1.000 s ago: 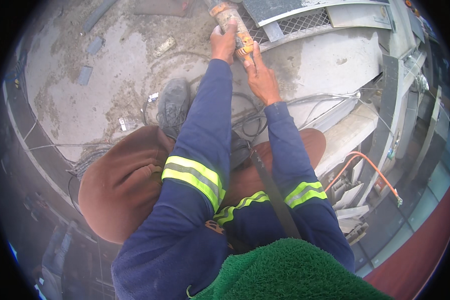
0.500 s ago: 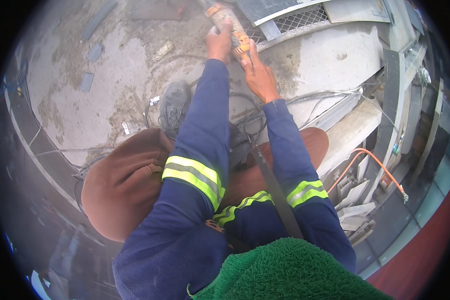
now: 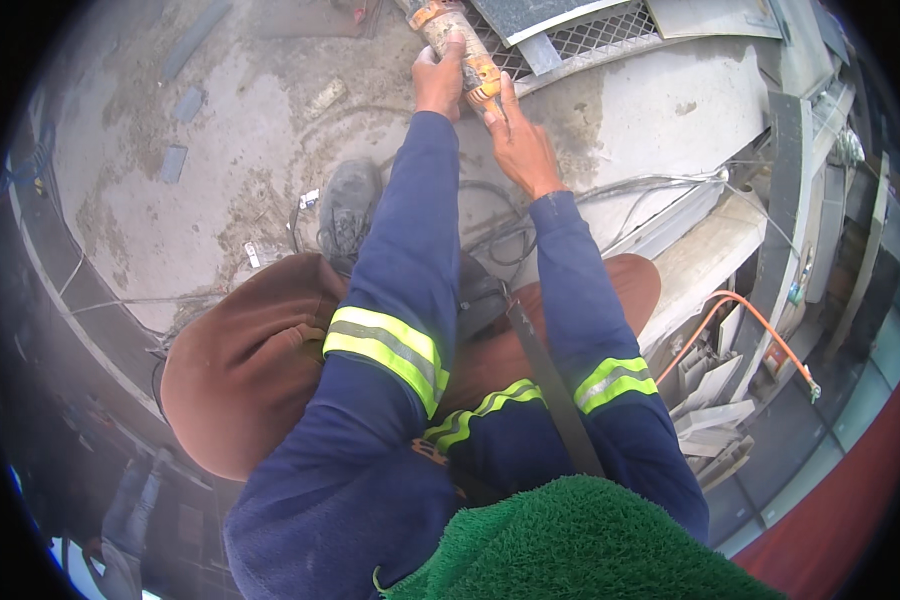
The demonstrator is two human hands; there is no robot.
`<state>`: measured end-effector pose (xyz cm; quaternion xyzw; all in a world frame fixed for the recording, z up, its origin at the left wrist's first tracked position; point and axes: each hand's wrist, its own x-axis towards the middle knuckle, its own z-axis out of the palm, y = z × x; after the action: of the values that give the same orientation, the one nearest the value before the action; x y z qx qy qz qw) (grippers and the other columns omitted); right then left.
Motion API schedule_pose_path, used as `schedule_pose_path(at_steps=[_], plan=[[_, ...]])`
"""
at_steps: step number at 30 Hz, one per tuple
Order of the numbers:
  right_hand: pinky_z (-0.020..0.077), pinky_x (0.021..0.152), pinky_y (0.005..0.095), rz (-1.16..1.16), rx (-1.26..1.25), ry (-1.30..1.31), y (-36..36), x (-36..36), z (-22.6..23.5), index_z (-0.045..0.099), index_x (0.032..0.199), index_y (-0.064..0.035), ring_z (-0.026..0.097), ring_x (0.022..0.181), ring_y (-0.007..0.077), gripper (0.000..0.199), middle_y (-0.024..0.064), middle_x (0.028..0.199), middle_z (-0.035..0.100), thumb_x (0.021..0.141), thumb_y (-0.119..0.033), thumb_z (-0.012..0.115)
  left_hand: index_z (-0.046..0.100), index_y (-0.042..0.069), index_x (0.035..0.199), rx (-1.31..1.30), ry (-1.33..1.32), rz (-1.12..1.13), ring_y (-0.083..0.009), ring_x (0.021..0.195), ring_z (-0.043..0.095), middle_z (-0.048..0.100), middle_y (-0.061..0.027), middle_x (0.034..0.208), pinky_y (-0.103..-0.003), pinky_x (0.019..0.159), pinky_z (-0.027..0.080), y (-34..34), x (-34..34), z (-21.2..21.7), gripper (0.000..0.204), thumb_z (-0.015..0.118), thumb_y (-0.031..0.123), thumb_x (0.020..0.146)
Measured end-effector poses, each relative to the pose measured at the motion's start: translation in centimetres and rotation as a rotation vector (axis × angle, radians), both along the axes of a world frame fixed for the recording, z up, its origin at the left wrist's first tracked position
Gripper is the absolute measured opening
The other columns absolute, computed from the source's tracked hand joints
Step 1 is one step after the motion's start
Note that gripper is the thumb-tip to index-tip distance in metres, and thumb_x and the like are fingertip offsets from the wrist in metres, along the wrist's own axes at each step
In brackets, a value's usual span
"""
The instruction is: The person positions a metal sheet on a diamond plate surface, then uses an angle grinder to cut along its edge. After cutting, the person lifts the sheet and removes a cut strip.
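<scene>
We grip the dusty power tool (image 3: 450, 35) in our closed left hand (image 3: 436, 82), our right hand (image 3: 515, 140) lying half open against its orange collar to steady it over the metal grille (image 3: 595, 35).

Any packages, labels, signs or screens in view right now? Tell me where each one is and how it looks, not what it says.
No screens or signs show.
Small white tag or scrap: on the concrete floor left of the grey shoe, squarish; too small to tell more.
Orange band: on the dusty cylindrical tool between left hand and right hand.
</scene>
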<state>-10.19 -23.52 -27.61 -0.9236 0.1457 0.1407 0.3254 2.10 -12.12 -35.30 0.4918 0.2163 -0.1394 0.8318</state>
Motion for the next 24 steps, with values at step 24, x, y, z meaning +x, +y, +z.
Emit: schedule_pose_path(at_steps=[24], plan=[[0.0562, 0.083, 0.0632, 0.01, -0.05, -0.023, -0.6, -0.6, -1.3, 0.022, 0.18, -0.0338, 0.074, 0.094, 0.0562, 0.075, 0.0306, 0.102, 0.079, 0.113, -0.046, 0.054, 0.065, -0.009, 0.138, 0.001, 0.009, -0.009, -0.021, 0.106, 0.074, 0.076, -0.017, 0.125, -0.038, 0.095, 0.06, 0.0, -0.4, 0.4, 0.055, 0.077, 0.035, 0.106]])
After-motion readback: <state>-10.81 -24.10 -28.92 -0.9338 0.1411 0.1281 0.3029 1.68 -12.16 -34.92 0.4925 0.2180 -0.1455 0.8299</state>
